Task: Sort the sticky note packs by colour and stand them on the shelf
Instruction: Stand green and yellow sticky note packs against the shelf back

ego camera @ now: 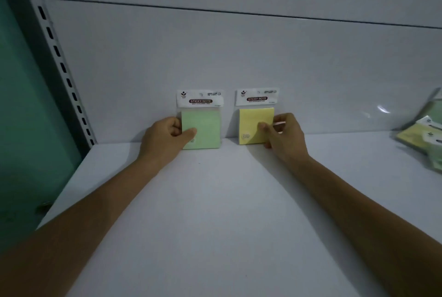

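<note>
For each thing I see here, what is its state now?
green pack: upright against the back wall, held by left hand
yellow pack: upright against the back wall, held by right hand
loose packs: lying in a heap at the far right

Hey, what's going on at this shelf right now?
A person is standing sticky note packs upright against the back panel of a white shelf. The left hand holds a pale green sticky note pack in clear wrapping, and the right hand holds a pale yellow sticky note pack in clear wrapping beside it, with a gap between the two. Each grip is closed on its pack. A loose pile of more green and yellow packs lies at the right edge, unsorted.
</note>
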Motion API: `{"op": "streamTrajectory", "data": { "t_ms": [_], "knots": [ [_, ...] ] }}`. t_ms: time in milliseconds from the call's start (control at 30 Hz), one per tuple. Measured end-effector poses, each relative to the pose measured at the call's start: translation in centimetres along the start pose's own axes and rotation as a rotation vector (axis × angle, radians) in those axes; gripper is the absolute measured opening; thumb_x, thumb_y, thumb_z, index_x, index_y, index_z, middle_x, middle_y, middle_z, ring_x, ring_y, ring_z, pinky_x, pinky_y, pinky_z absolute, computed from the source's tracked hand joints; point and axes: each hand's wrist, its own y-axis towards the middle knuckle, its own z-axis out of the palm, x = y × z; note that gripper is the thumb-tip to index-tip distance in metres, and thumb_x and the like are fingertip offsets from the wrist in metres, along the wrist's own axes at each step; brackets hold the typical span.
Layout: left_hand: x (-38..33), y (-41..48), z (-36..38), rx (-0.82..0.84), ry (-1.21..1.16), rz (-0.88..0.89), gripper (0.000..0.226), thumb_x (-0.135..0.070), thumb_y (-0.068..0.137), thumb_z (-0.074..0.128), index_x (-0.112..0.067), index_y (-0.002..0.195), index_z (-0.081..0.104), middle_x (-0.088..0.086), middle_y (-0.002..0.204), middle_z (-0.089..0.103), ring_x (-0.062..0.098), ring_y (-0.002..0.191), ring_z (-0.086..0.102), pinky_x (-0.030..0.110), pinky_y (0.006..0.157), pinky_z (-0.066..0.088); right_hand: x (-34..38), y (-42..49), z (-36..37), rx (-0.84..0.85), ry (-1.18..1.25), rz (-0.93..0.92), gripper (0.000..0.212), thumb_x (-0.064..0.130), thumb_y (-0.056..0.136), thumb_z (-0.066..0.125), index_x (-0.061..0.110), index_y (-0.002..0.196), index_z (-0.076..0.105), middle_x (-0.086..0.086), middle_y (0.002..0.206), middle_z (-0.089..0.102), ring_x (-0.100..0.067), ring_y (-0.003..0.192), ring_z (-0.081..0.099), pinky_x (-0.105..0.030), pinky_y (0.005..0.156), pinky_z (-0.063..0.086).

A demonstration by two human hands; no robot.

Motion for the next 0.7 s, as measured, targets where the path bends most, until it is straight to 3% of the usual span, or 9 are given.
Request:
{"op": "streamTrajectory", "data": {
  "t_ms": [100,200,400,533,700],
  "knots": [
    [0.19,0.22,0.2,-0.02,-0.013,-0.006,0.017,-0.028,0.079,0.072,-0.013,0.076,0.063,-0.002,0.076,0.071,0.024,0.074,0.067,0.042,0.076,0.053,-0.03,0.11,-0.23,-0.045,0.063,0.008,0.031,0.039,0.081,0.067,0.019,0.101,0.052,0.0,0.098,0.065,-0.021,0.086,0.066,-0.039,0.072,0.053],
    [0.2,0.31,0.25,-0.02,-0.006,-0.01,0.022,-0.03,0.078,0.074,-0.01,0.079,0.064,-0.002,0.076,0.072,0.023,0.073,0.069,0.041,0.074,0.054,0.06,-0.1,-0.25,-0.076,0.119,0.024,0.039,0.05,0.076,0.07,0.02,0.097,0.056,0.001,0.092,0.068,-0.016,0.078,0.064,-0.027,0.061,0.044],
    [0.45,0.67,0.26,-0.045,-0.018,0.019,0.024,-0.031,0.074,0.076,-0.009,0.078,0.068,-0.005,0.073,0.07,-0.002,0.053,0.062,0.008,0.05,0.046,-0.05,0.64,-0.31,-0.13,0.035,0.031,0.046,0.056,0.073,0.07,0.018,0.096,0.057,-0.001,0.091,0.067,-0.017,0.077,0.063,-0.032,0.066,0.051],
    [0.36,0.54,0.39,-0.08,0.048,0.024,0.029,-0.038,0.073,0.076,-0.012,0.068,0.065,0.002,0.072,0.072,0.013,0.062,0.065,0.024,0.06,0.049,-0.13,0.7,-0.11,-0.138,0.07,0.007,0.047,0.053,0.075,0.071,0.013,0.095,0.059,-0.003,0.086,0.066,-0.005,0.042,0.056,-0.014,0.04,0.041],
    [0.66,0.76,0.6,-0.1,0.053,0.023,0.028,-0.039,0.072,0.077,-0.016,0.064,0.062,0.004,0.069,0.071,0.019,0.065,0.065,0.029,0.067,0.049,-0.02,0.55,-0.25,-0.128,0.051,0.023,0.047,0.054,0.076,0.068,0.012,0.095,0.058,-0.002,0.086,0.065,-0.003,0.036,0.053,-0.023,0.047,0.044]
  ]
}}
